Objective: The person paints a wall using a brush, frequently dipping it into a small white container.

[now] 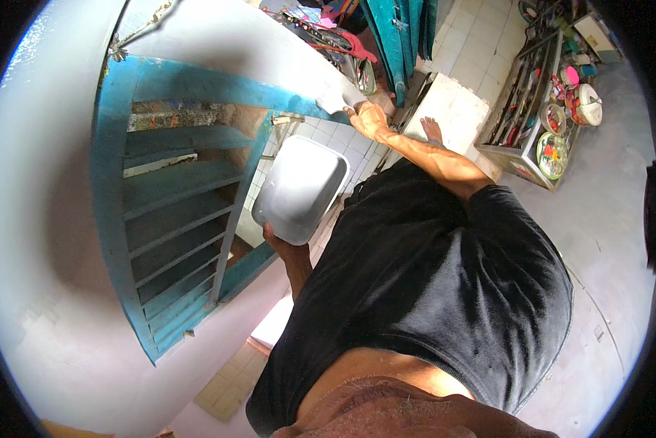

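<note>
My left hand (276, 243) grips the near edge of a pale grey rectangular tray (300, 186) with rounded corners. The tray is tilted, and a bright glare lies over its upper part. Farther forward, my right hand (369, 120) is at the corner of the white wall, beside the blue window frame (207, 85). Its fingers are closed around a small pale flat tool (332, 103), whose kind I cannot tell. The tool's end is against or very near the wall edge just above the frame.
Blue louvred slats (180, 197) fill the window at left. A teal folding metal object (399, 44) stands ahead. On the right, a metal rack (525, 142) carries containers and a lidded pot (582, 104). My bare foot (431, 130) rests on a pale slab (456, 109).
</note>
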